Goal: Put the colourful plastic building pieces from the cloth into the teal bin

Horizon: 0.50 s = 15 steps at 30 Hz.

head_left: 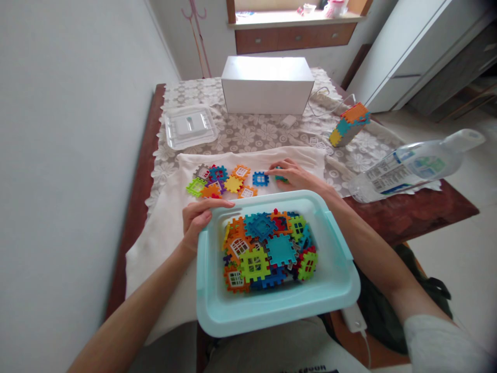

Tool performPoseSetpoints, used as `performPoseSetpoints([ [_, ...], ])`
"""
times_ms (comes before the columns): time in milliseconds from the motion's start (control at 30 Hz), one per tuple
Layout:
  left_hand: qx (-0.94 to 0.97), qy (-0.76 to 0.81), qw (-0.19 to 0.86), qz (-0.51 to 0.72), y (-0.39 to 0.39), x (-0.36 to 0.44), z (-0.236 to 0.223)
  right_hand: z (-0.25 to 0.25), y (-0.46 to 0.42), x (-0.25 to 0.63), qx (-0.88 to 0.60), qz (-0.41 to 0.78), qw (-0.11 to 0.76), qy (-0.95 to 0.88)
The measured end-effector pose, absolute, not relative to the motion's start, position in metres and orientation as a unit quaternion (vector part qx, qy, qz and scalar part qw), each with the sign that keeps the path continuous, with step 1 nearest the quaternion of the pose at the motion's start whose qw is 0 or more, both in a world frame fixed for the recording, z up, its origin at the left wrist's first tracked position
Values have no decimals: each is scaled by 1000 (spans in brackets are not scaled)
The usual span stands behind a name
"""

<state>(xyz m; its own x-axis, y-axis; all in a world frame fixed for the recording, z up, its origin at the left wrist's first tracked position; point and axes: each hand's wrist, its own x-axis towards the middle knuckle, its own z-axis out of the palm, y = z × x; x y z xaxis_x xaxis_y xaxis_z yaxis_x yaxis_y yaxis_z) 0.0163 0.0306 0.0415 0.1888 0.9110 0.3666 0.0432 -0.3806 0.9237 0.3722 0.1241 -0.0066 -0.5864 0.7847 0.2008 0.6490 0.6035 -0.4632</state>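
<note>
A light-blue plastic tub (pixel 334 282), tilted toward me, holds several interlocking building pieces (pixel 258 254) in teal, orange, green and blue. At its far left corner, my left hand (pixel 197 221) grips the rim, index finger stretched along the edge. Beyond the tub, my right hand (pixel 293 176) is low over the white cloth, its fingers closed around a teal building piece (pixel 281 175) that they partly cover. Just left of those fingertips lies a blue window piece (pixel 260 179). Further left is a loose group of pieces, among them a yellow one (pixel 233 184) and a green one (pixel 196 187).
The white cloth (pixel 166 243) covers the near part of a table with a lace tablecloth (pixel 244 135). A white box (pixel 267 90) and a clear plastic lid (pixel 190 127) stand farther back. To the right are an assembled block (pixel 349 123) and a large clear bottle (pixel 415 166).
</note>
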Motion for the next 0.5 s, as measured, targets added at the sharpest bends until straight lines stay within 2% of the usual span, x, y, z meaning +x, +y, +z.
performPoseSetpoints([
  [233,656,368,411,515,31,15,41,-6,125,360,-408,150,272,-858],
  [500,656,360,408,523,31,17,42,-23,127,338,-388,164,196,-886],
])
